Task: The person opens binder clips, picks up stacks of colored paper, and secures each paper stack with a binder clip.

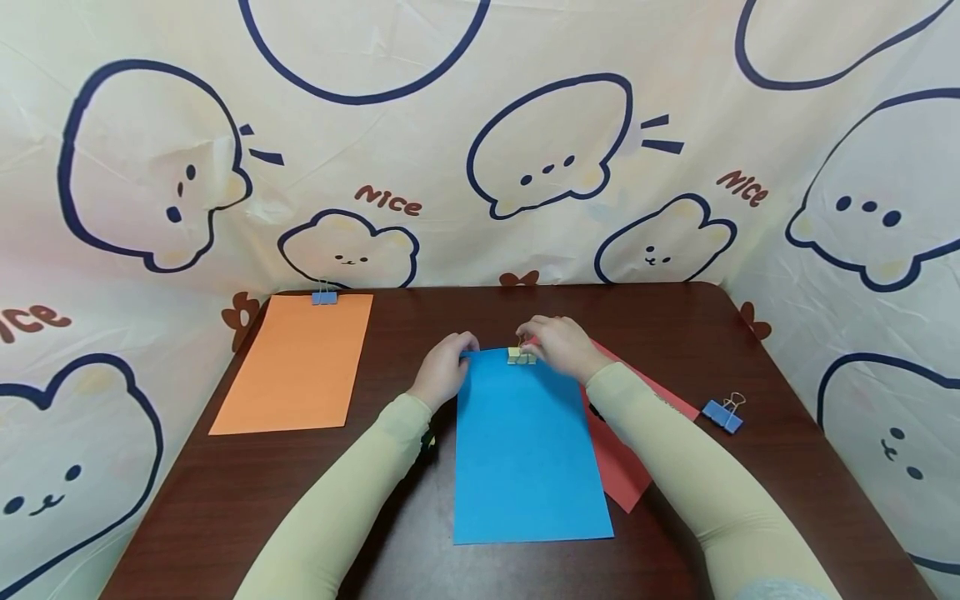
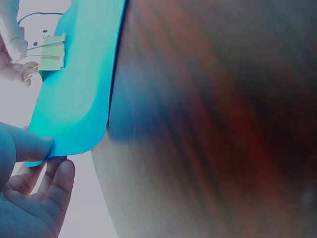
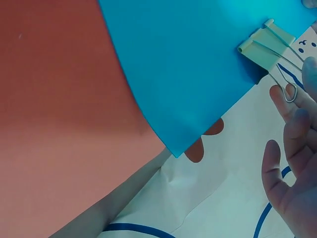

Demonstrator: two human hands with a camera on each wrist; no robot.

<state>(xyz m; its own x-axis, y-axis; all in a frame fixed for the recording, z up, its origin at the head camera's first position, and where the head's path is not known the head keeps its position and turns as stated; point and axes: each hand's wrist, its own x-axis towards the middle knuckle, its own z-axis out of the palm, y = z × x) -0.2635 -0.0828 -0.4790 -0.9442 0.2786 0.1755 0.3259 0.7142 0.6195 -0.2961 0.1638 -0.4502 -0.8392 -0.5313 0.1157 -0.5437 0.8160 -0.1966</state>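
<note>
A blue sheet of paper (image 1: 525, 458) is held up by its far edge, in the middle of the head view. My left hand (image 1: 444, 367) pinches its far left corner between thumb and fingers, as the left wrist view shows. On the top edge sits a yellow binder clip (image 1: 522, 356). My right hand (image 1: 562, 346) holds the clip's wire handles (image 3: 290, 94) between thumb and fingers. Partly under the blue sheet and the right forearm lies a red sheet of paper (image 1: 618, 462).
To the left lies an orange sheet (image 1: 292, 367) with a blue binder clip (image 1: 324, 297) on its top edge. Another blue binder clip (image 1: 723, 415) is at the right, by the red sheet's corner. A patterned cloth (image 1: 442, 158) rises behind the dark wooden table (image 1: 405, 533).
</note>
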